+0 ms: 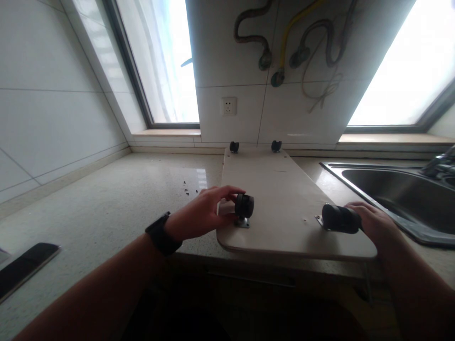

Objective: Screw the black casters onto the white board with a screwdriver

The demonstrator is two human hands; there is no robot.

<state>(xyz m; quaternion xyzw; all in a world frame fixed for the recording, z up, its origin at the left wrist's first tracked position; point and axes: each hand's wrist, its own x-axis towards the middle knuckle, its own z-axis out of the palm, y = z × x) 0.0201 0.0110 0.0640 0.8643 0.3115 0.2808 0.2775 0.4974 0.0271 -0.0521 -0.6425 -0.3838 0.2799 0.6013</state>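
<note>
A pale board [273, 184] lies flat on the counter, with black caster wheels standing up at its corners. My left hand [202, 210], with a black watch on the wrist, has thumb and fingers closed around the near-left caster wheel [244, 205] and its metal plate. On the other side, my right hand [373, 222] grips the near-right caster wheel [340, 219] from its right side; most of those fingers are hidden behind it. Two more, the far-left caster [233, 147] and the far-right caster [276, 146], stand at the back edge near the wall.
Several small dark bits, perhaps screws [186, 192], lie on the speckled counter [117, 203] left of the board. A phone [26, 267] rests at far left. To the right is a steel sink [398, 189] with a tap [441, 163]. Hoses [284, 38] and a socket [229, 106] are on the wall.
</note>
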